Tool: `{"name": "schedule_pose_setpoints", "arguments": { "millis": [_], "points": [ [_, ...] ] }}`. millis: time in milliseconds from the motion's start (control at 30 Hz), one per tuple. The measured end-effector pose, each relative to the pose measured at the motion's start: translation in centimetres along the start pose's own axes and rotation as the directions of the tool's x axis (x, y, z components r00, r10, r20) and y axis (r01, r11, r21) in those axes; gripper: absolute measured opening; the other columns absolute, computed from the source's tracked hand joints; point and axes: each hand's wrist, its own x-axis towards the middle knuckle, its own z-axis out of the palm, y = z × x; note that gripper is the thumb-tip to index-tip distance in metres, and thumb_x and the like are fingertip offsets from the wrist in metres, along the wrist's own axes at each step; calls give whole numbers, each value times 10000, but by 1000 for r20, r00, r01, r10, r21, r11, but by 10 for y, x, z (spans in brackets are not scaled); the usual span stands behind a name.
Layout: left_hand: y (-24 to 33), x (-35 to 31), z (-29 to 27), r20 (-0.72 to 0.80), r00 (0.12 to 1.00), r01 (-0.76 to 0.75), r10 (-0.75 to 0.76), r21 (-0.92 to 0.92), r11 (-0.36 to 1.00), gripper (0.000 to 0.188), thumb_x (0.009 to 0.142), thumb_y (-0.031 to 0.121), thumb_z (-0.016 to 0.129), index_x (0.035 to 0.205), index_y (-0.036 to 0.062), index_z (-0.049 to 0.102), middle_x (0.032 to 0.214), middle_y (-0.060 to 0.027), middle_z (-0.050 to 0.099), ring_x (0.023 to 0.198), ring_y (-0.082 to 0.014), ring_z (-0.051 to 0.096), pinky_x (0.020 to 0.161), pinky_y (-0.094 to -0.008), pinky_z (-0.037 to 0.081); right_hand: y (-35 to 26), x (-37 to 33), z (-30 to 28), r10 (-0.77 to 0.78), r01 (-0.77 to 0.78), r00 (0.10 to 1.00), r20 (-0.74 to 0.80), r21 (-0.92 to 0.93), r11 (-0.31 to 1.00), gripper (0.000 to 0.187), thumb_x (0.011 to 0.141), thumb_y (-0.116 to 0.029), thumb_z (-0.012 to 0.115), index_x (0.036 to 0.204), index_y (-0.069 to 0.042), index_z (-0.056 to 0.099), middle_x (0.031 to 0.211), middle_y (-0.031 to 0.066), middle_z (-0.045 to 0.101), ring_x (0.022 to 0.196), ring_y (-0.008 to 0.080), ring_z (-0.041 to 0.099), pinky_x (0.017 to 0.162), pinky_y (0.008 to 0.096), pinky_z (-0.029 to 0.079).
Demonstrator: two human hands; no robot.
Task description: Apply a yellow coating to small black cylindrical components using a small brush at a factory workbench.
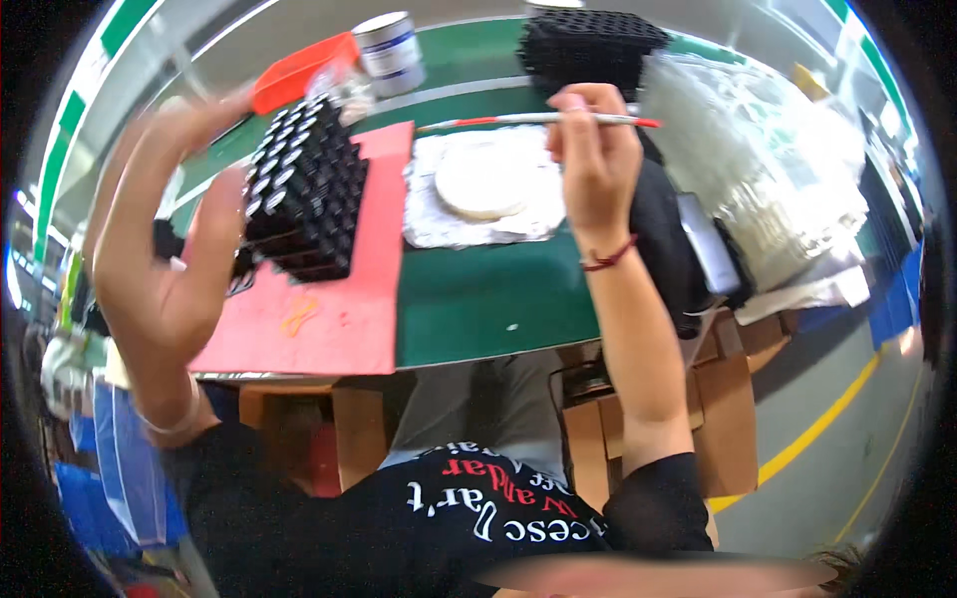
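Observation:
My left hand [189, 214] grips a stack of black trays [304, 189] with many small round cells, tilted up on its edge over a red mat [339, 299]. My right hand [590, 159] is closed on a thin brush with a white and red handle [528, 120], held level above a round white pad [485, 179]. That pad lies on a crinkled silver foil sheet [439, 224] on the green table [488, 299].
At the table's far edge stand an orange tray [294, 72], a grey tin can [389, 50] and another stack of black trays [588, 45]. Clear plastic bags [758, 159] pile at the right. Cardboard boxes [723, 419] sit under the table.

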Motion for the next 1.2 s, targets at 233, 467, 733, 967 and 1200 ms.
{"name": "schedule_pose_setpoints", "arguments": {
  "millis": [233, 467, 733, 967, 1200],
  "points": [
    [-80, -126, 3, -43, 787, 615, -615, 119, 779, 225, 714, 118, 627, 921, 39, 586, 745, -17, 512, 640, -75, 449, 549, -196, 356, -1, -6, 13, -9, 2, 999, 51, 130, 991, 173, 856, -148, 434, 759, -27, 510, 532, -16, 449, 468, 28, 394, 421, 158, 293],
    [-105, -133, 32, 5, 733, 680, -680, -2, 733, 254, 670, 191, 668, 837, 18, 588, 665, -33, 484, 538, -112, 377, 507, -242, 349, -8, -5, 14, -11, 9, 999, 30, 74, 997, 197, 860, -166, 427, 750, -21, 502, 534, -7, 457, 473, 49, 409, 443, 167, 307],
    [-98, -125, 33, -223, 889, 409, -399, -3, 913, 216, 640, 51, 656, 832, 15, 563, 717, -40, 505, 587, -128, 431, 493, -248, 325, -7, -9, 16, -92, 95, 995, 34, -89, 992, 204, 862, -153, 429, 725, -23, 505, 539, 8, 481, 463, 41, 424, 423, 164, 310],
    [-43, -117, 77, 206, 972, 56, 116, -678, 733, 355, 509, 33, 690, 834, 48, 549, 818, -93, 580, 728, -229, 573, 642, -305, 471, -7, -10, 14, -340, 319, 940, 12, -376, 870, 227, 834, -147, 497, 651, -16, 525, 520, 5, 495, 456, 53, 438, 432, 187, 329],
    [-48, -142, 110, 518, 854, 500, -52, -787, 361, 261, 618, 58, 657, 862, 34, 568, 797, -59, 585, 685, -131, 565, 584, -237, 464, -7, -19, 12, -476, 435, 878, 45, -487, 757, 282, 858, -179, 474, 624, -22, 470, 536, 0, 466, 436, 15, 327, 396, 167, 241]
  ]
}}
